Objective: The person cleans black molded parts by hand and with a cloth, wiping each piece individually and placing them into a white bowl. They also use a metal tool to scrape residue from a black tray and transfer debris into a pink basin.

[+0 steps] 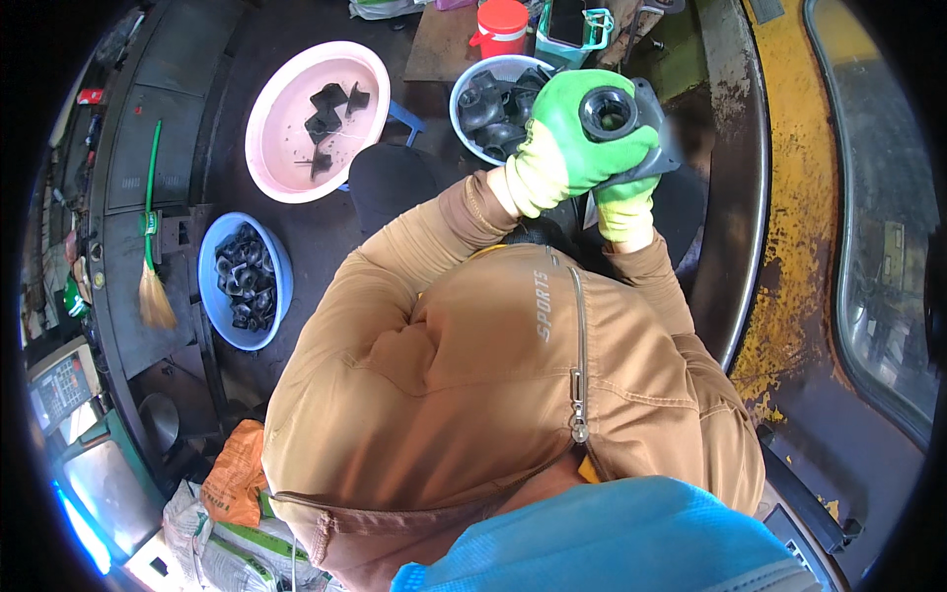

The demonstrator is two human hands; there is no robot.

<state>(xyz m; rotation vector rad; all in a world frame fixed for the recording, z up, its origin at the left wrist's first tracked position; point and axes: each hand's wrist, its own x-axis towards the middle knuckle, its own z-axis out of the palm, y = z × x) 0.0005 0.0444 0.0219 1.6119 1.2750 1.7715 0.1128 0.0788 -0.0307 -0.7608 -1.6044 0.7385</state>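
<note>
Hands [564, 130] holding black part [629, 111], pink basin [281, 118]

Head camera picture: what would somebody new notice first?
Probably the bright green-and-yellow gloves, right of centre near the top: the left hand grips a black part with a round opening, and the right hand is at its lower edge. Next might come the pink basin at upper left, with dark pieces inside, and what looks like a blue mask along the bottom.
</note>
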